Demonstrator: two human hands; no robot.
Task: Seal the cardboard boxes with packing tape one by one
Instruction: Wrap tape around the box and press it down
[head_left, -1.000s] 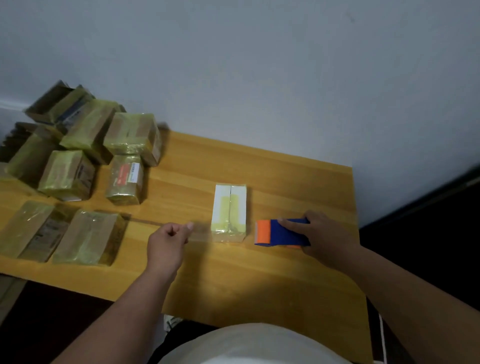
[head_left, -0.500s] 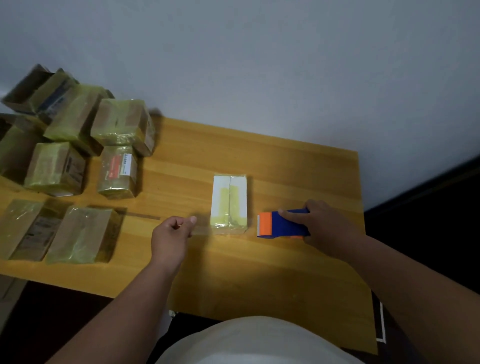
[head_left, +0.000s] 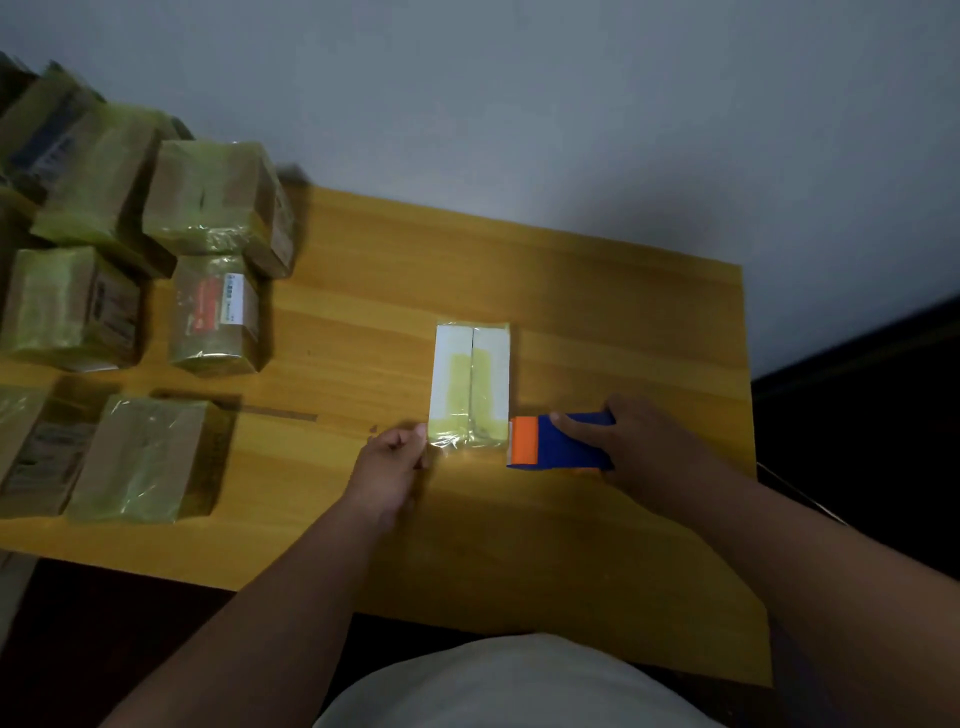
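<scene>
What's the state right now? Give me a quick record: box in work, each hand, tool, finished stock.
box: white box mid-table, yellowish tape along its top seam
left hand: at the box's near left corner, pinching the tape end
right hand: grips the dispenser, right of the box
tape: clear strip across the box's near end
stock: taped boxes piled at the table's left

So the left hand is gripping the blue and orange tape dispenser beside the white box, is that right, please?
Not quite: the right hand grips the blue and orange tape dispenser beside the white box, as the head view shows.
</scene>
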